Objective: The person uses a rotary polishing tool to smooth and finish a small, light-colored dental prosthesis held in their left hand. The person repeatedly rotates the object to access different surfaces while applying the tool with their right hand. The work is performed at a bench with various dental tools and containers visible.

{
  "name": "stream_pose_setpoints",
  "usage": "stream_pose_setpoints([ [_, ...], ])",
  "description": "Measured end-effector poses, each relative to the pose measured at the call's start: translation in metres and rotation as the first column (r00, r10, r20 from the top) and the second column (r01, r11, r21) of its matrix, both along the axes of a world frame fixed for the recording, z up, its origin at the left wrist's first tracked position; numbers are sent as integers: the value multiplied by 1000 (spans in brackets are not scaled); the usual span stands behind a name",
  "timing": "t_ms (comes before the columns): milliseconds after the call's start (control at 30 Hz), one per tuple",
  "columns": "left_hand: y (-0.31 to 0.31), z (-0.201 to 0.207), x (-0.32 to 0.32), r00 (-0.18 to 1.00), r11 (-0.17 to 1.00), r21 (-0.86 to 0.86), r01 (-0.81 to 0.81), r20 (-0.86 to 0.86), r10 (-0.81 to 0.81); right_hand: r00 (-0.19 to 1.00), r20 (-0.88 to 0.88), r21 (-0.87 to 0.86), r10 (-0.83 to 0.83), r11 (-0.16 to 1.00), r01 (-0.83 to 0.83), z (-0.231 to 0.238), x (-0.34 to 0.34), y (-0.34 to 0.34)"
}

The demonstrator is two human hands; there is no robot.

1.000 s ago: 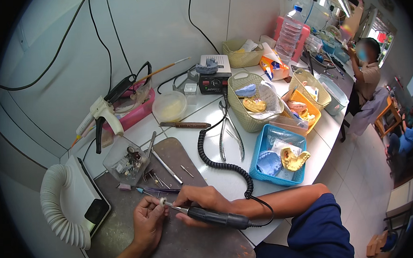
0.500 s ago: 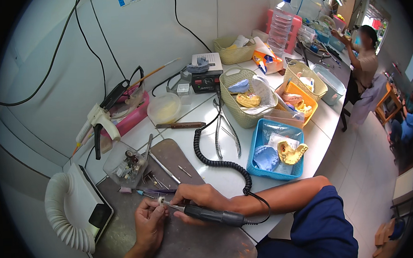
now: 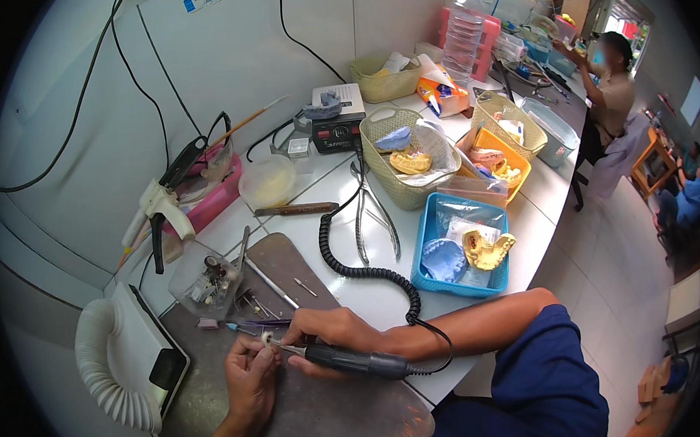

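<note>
A black rotary handpiece lies in my right hand, gripped like a pen with its metal nose pointing left. Its coiled black cord runs up to a control box. My left hand is closed, thumb against fingers, pinching a small whitish piece right at the handpiece's tip. That piece is too small for me to name its kind. Both hands meet above the dark grey work board. Close beyond my fingers lie a blue-tipped rod and several small burs.
Left of the board stands a white box with a ribbed hose. A clear tub of small parts is behind it. Pliers, a blue basket with dental casts and the control box stand farther back. A person sits far right.
The whole view has shifted slightly, so most things sit a little farther left. My hands keep the same grips, still together at the handpiece's tip.
</note>
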State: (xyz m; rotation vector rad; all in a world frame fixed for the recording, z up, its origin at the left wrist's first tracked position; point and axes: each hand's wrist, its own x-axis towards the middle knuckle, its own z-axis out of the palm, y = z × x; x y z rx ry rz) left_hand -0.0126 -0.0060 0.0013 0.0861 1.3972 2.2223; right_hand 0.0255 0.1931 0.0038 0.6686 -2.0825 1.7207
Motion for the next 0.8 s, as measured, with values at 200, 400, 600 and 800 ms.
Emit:
stream_pose_setpoints([
  [200,0,-1,0,1000,1000,17,1,-11,-1,1000,14,6,6,1000,-6,8,3,1],
  [400,-1,-1,-1,1000,1000,9,-3,-16,3,999,-8,2,35,999,-35,7,1,0],
  [600,2,0,0,1000,1000,-3,8,-13,-9,998,57,3,31,1000,-31,9,3,4],
  [800,1,4,-1,1000,1000,2,13,-21,-13,1000,15,22,19,1000,-20,8,-2,3],
])
